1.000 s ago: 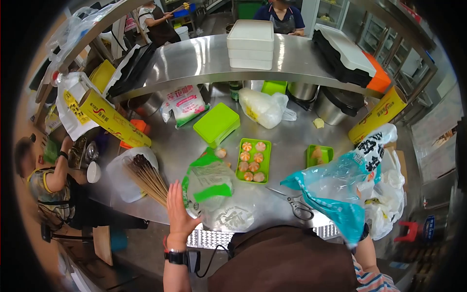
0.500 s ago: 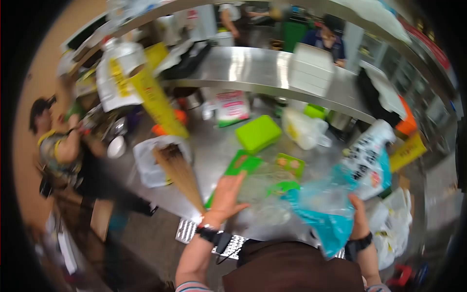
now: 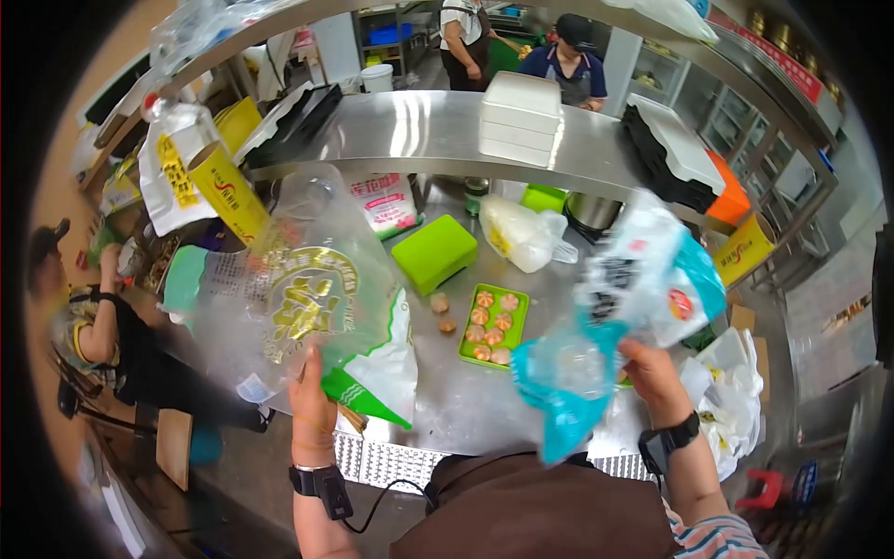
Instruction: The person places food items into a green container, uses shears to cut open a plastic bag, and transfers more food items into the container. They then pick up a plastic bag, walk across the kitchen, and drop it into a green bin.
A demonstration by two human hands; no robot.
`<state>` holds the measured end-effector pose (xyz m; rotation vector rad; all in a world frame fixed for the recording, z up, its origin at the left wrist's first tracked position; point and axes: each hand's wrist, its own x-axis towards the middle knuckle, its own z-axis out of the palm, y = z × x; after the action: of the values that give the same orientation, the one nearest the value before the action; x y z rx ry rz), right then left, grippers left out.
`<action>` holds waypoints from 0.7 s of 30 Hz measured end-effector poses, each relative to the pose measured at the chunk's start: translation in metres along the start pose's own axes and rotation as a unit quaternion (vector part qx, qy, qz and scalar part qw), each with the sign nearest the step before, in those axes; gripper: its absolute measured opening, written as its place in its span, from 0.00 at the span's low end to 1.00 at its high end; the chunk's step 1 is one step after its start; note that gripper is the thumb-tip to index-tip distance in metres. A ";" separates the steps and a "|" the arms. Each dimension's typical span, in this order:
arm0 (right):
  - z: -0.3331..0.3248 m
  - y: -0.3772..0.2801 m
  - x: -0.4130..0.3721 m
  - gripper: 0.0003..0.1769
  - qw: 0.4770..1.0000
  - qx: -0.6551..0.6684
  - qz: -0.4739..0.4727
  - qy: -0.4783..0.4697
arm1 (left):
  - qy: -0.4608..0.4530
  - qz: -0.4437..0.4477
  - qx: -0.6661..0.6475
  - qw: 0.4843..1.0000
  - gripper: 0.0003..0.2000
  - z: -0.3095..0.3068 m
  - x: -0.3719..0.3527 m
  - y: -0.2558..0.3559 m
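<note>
My left hand (image 3: pixel 312 405) is closed, pinching a clear plastic bag (image 3: pixel 363 279) with gold print at its lower edge. A white-and-green bag (image 3: pixel 386 359) hangs against it, partly behind the clear film. My right hand (image 3: pixel 652 373) is closed round a blue-and-white printed plastic bag (image 3: pixel 624 279), whose crumpled blue end droops over the table's front. Between the hands, a small green tray (image 3: pixel 494 357) holds several round, pinkish-orange striped pieces of food (image 3: pixel 504 321). Two more pieces (image 3: pixel 446 325) lie on the steel beside it.
A green box (image 3: pixel 435 253) and a knotted white bag (image 3: pixel 521 233) stand behind the tray on the steel table (image 3: pixel 447 401). White boxes (image 3: pixel 520 116) sit on the shelf above. White bags (image 3: pixel 722 410) hang at right. One person (image 3: pixel 93 326) is at left, others beyond the shelf.
My left hand, open over the table before, has moved left and now holds up the clear bag. The tray of food shows more fully. My right hand has lifted the blue-and-white bag slightly.
</note>
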<state>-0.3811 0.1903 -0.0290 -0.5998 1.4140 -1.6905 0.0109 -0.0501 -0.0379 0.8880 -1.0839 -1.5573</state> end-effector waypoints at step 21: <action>0.134 0.025 0.000 0.46 0.880 -0.226 -0.091 -0.407 | -0.073 -0.027 0.194 0.978 0.21 0.047 -0.057 -0.105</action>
<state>-0.2677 0.1148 -0.0191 -1.5367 1.1132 -0.9908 -0.0518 0.0254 -0.1202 1.0832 -1.5146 -1.4977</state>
